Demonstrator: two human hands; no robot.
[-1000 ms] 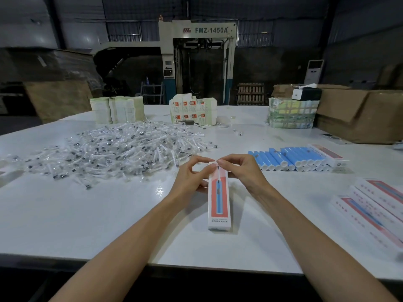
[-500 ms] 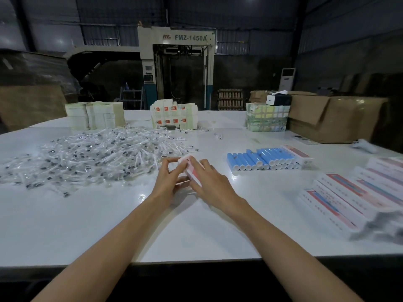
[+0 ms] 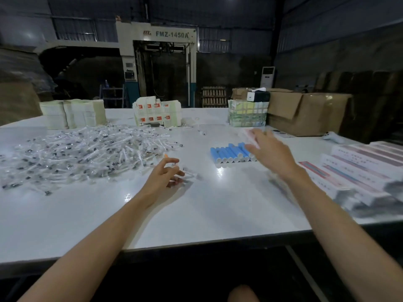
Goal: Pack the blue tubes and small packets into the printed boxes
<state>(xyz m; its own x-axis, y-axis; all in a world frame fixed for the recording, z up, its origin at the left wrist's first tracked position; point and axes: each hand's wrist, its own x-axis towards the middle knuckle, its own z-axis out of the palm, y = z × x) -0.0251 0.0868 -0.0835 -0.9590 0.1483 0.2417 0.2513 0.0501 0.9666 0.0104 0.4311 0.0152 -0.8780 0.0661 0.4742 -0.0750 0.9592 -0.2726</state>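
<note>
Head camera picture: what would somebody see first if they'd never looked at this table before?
Probably the big glittery heap of small clear packets spread over the left side of the white table. Next, the neat row of blue tubes right of the middle, with the blurred right hand above its right end. Stacked printed boxes line the table's right edge.

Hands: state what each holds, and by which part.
Right hand: a blurred printed box, apparently by its near end. Left hand: cannot tell.
</note>
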